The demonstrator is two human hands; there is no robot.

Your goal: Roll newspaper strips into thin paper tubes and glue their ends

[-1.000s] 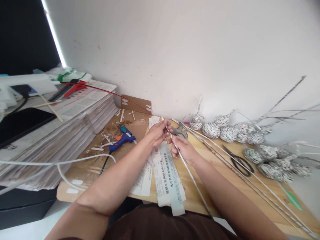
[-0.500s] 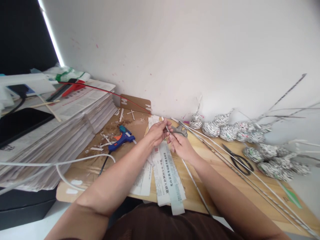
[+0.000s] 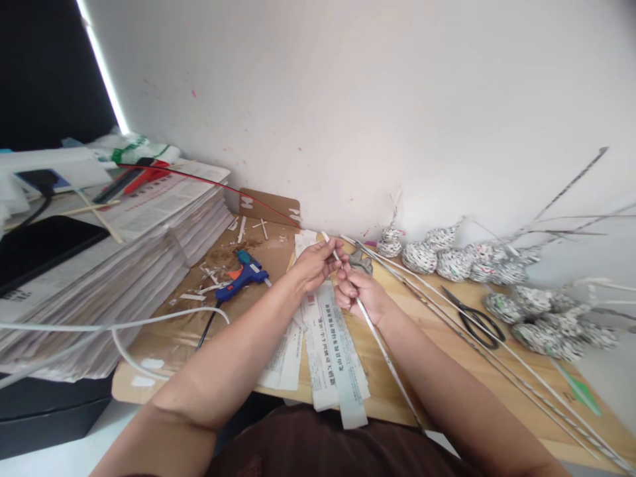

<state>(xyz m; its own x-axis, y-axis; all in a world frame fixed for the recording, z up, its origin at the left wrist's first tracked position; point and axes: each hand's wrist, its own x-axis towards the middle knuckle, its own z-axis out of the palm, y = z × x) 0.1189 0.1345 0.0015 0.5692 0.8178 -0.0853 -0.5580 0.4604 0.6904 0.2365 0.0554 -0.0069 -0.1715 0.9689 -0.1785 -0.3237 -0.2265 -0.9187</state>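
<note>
Because the slim paper rod [image 3: 380, 342] is pinched in the left fingers [image 3: 325, 248] near its pale tip and held in the right fingers [image 3: 348, 289] lower down, a slackened hold could let its wrap loosen; uneven squeezing might crease it. It slants over the tabletop [image 3: 381, 397] toward the brown clothing [image 3: 298, 444], beside flat printed paper strips [image 3: 330, 361]. Bumpy, rounded paper bundles [image 3: 420, 258] sit near the smooth, pale wall [image 3: 447, 99].
</note>
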